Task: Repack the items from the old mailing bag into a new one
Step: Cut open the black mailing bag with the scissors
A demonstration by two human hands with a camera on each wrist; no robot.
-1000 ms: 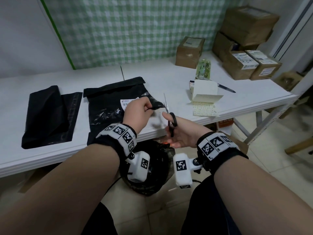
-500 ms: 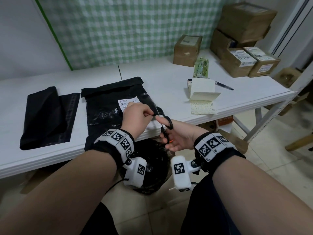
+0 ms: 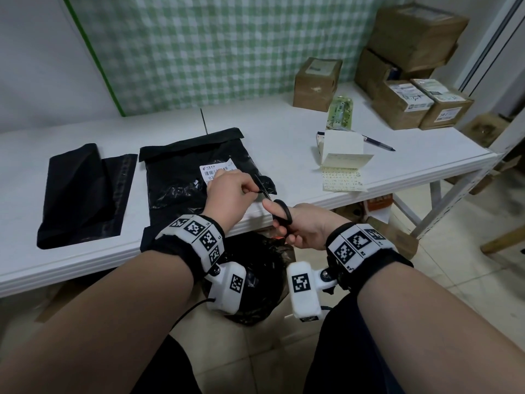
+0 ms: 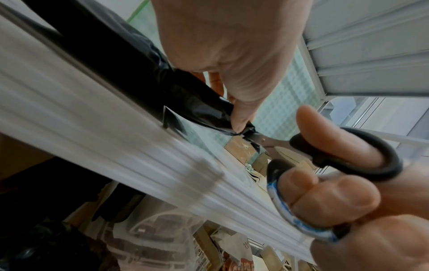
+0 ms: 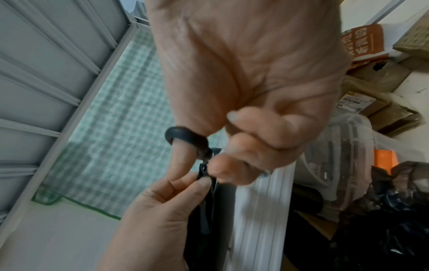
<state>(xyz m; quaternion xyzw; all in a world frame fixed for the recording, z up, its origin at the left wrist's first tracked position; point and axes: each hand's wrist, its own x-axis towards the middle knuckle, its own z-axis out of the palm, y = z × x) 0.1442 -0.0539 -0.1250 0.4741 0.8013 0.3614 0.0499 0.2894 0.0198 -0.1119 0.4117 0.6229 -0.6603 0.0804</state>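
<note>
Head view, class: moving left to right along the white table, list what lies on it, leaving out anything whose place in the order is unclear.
Folded black bag → black mailing bag with the label, pinched by the left hand → scissors in the right hand → open notepad → pen → stacked cardboard boxes.

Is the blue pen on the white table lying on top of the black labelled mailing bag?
No: the blue pen lies on the white table behind the folded paper, well apart from the black labelled mailing bag.
</note>
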